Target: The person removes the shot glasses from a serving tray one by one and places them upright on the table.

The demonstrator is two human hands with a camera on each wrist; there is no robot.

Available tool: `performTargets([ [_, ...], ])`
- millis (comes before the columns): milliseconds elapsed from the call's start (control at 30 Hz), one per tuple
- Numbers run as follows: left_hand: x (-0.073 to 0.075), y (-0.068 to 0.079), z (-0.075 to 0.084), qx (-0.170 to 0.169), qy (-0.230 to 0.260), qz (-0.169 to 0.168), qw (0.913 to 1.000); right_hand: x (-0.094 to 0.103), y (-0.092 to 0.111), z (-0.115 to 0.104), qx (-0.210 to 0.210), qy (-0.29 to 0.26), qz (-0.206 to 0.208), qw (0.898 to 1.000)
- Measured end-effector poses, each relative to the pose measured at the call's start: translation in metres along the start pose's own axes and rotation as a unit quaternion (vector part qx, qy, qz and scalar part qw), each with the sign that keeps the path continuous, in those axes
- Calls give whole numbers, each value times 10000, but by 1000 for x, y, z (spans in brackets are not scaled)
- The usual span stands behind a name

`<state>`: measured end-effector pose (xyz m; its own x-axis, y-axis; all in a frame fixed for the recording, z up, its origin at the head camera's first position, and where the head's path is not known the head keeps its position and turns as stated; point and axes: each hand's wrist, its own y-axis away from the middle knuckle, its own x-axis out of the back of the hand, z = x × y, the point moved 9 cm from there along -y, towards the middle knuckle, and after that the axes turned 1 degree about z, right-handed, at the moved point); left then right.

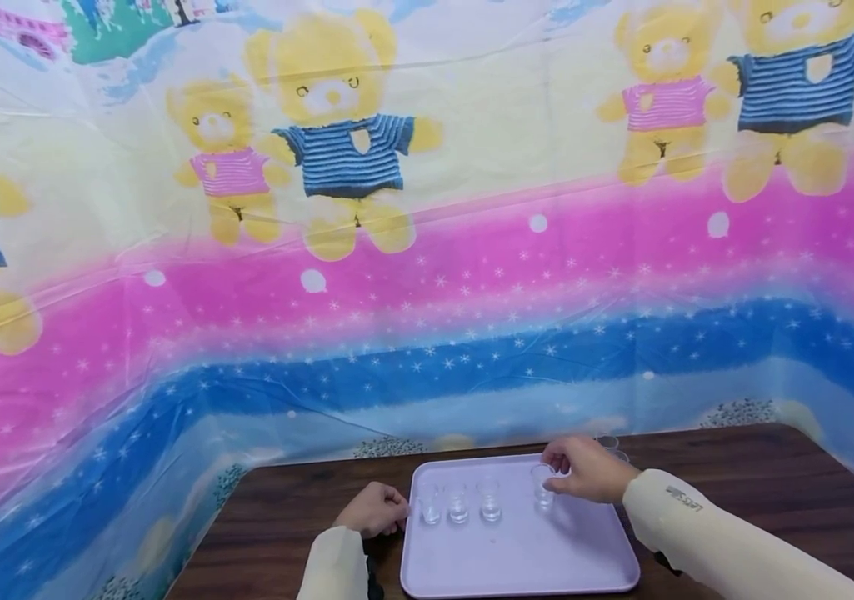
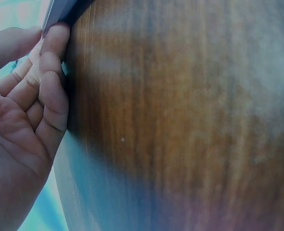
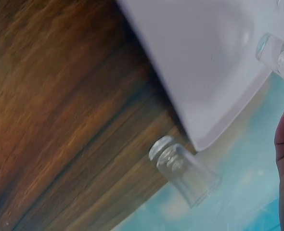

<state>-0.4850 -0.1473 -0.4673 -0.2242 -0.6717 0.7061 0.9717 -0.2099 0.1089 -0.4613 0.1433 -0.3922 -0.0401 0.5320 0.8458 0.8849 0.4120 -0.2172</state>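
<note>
A lilac tray (image 1: 516,558) lies on the dark wooden table. My left hand (image 1: 376,510) is at its left edge; in the left wrist view the thumb and index finger pinch the tray rim (image 2: 53,17), with the other fingers curled below. Over the tray's far right part, my right hand (image 1: 584,471) holds a small clear glass (image 1: 544,498) upright between thumb and fingers. Three similar glasses stand in a row at the left: one (image 1: 431,508) near the rim, a second (image 1: 458,507) beside it, and a third (image 1: 490,505) nearest the held glass.
Behind the right wrist, more clear glass rims (image 1: 608,442) show beyond the tray. One such glass (image 3: 183,168) stands on the wooden table (image 3: 60,120) near the tray's corner. A printed cloth with bears (image 1: 471,308) hangs around the table's back and sides.
</note>
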Motion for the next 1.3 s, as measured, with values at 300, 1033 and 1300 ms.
performTargets([
  [300, -1, 0, 2, -78, 10, -26, 10000, 22, 10, 16, 129, 64, 67, 9999],
  [1033, 0, 1, 2, -146, 44, -34, 9999, 60, 53, 61, 166, 355, 61, 9992],
  [1300, -1, 0, 2, -151, 85, -8, 9998, 60, 61, 79, -204, 314, 124, 9992],
])
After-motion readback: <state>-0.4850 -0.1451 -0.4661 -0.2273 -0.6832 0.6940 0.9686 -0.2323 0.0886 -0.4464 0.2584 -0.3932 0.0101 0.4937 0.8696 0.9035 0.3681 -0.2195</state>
